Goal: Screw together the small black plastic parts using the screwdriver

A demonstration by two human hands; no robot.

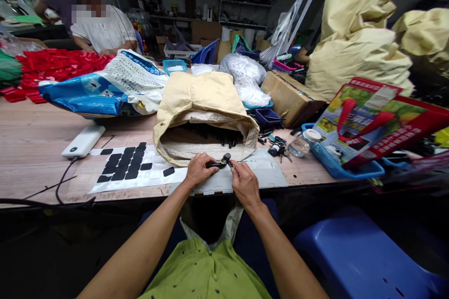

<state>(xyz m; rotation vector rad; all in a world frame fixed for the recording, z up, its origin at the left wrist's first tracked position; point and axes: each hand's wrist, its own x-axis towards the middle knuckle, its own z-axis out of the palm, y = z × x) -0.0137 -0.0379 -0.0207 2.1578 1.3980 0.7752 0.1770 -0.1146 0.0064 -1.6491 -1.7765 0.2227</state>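
My left hand point(199, 170) is closed around a small black cylindrical piece point(214, 164) with a yellowish ring near its end. My right hand point(244, 182) pinches a dark part with a round head point(227, 157), which meets the end of the black piece. Both hands are over a grey-white sheet point(270, 170) at the table's front edge. Just beyond them a tan sack point(203, 91) lies with its mouth toward me and several black pieces inside. Left of my left hand, black rounded-square stickers point(124, 163) lie in rows on a white sheet point(157, 182).
A white power bank point(84, 141) with a cable lies at left. Behind are a blue-and-white sack point(105, 86) and red pieces point(59, 67). At right stand a clear jar point(301, 145), a blue tray point(351, 170) and a printed bag point(365, 121). A person point(105, 27) sits across the table.
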